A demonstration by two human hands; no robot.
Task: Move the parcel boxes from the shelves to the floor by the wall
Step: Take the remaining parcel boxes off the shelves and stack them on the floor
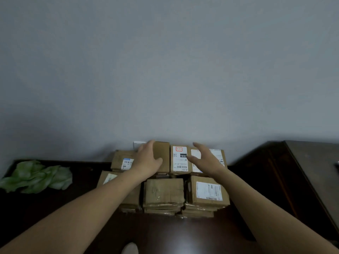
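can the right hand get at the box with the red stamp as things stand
Probably yes: the right hand hovers open beside the red-stamp box, which has nothing on top; the left hand holds the plain box next to it.

I've got open air above my right hand [205,160]; stacked boxes [164,193] crowd beneath it, wall [165,70] just beyond.
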